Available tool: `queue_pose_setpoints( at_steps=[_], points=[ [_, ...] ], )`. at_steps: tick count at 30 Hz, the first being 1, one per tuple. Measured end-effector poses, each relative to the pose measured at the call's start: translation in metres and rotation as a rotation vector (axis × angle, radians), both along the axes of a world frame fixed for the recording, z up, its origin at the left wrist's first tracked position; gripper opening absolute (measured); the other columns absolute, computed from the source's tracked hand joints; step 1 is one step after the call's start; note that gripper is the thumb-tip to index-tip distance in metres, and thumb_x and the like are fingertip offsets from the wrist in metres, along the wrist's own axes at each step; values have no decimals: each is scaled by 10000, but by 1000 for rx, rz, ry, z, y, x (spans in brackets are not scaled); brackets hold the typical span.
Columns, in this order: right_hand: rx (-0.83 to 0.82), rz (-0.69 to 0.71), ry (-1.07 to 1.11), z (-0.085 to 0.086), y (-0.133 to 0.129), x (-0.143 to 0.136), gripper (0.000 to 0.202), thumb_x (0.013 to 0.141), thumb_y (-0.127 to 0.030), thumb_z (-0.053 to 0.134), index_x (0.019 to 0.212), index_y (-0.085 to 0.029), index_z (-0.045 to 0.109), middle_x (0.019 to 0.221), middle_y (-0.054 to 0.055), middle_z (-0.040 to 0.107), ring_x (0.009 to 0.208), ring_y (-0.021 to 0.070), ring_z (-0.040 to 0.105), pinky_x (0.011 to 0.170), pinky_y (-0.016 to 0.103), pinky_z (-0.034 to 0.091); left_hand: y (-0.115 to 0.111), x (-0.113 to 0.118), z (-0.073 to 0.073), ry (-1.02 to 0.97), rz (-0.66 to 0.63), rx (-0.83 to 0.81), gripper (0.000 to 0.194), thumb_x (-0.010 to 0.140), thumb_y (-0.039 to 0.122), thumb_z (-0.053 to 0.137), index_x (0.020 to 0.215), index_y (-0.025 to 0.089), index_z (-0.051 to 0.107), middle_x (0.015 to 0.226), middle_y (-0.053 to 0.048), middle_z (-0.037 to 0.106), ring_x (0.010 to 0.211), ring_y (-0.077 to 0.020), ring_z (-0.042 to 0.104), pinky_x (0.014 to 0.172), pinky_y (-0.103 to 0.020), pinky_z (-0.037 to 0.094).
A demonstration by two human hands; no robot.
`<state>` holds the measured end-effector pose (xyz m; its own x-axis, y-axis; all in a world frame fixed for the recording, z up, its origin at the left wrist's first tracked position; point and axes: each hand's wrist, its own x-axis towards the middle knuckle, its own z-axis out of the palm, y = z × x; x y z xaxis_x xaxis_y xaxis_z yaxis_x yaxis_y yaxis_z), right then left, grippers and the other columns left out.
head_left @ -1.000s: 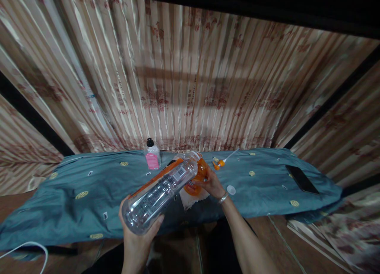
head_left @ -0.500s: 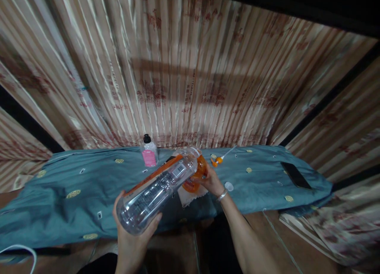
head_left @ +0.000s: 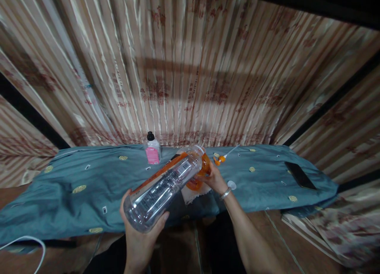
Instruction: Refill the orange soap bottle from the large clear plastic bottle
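My left hand [head_left: 141, 234] grips the base of a large clear plastic bottle [head_left: 162, 191] with an orange label. The bottle is tilted, its neck pointing up and to the right. Around an orange bottle [head_left: 204, 165] behind that neck, my right hand [head_left: 216, 178] is closed. The clear bottle's mouth is beside the top of the orange bottle; whether they touch I cannot tell. Under the orange bottle lies a pale cloth or tissue [head_left: 190, 195]. Just beyond my right hand rest an orange pump top [head_left: 221, 159] with a thin tube and a round translucent cap [head_left: 231, 185].
A bottle with a pink label and black cap [head_left: 153, 153] stands upright at the back. On the right lies a dark phone [head_left: 299, 175]. Teal patterned cloth [head_left: 101, 171] covers the surface. Behind it hang striped curtains [head_left: 178, 88]; a white cable [head_left: 41, 246] curves at lower left.
The whole view has shifted slightly, with things appearing a little further right. Both hands keep their hold, and the clear bottle stays tilted beside the orange one.
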<state>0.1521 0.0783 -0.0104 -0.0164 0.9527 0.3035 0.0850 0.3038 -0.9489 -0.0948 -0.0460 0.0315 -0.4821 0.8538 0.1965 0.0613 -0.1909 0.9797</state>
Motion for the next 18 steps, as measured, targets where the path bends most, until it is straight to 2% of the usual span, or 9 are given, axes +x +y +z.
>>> queue_pose_setpoints(
  at_steps=[4, 9, 14, 18],
  points=[
    [-1, 0, -14, 1, -1, 1, 822, 617, -459, 943, 1328, -243, 591, 1207, 80, 716, 1122, 291, 695, 1073, 471, 539, -3, 1, 1, 1, -23, 1, 1129, 524, 417, 944, 1498, 239, 403, 1291, -106, 616, 1105, -290, 677, 967, -427, 569],
    [-5, 5, -1, 1, 0, 2, 841, 601, -471, 950, 1315, -222, 581, 1151, 77, 723, 1067, 269, 709, 1027, 423, 567, -3, -2, 2, 19, -13, 3, 1063, 552, 428, 915, 1478, 207, 443, 1267, -117, 626, 1113, -304, 674, 987, -440, 553],
    [3, -3, -38, 5, 0, 2, 817, 609, -475, 944, 1309, -230, 601, 1137, 77, 730, 1094, 288, 701, 1017, 432, 567, 4, -16, -8, 25, -75, -16, 1070, 493, 316, 925, 1447, 210, 452, 1201, -105, 647, 1053, -300, 692, 957, -434, 569],
    [-6, 4, -32, 6, 0, 2, 851, 605, -479, 948, 1339, -239, 590, 1164, 81, 728, 1104, 291, 700, 1017, 440, 568, 3, -16, -13, -23, -81, -21, 1106, 499, 297, 919, 1480, 228, 414, 1214, -102, 648, 1012, -283, 701, 904, -397, 590]
  ],
)
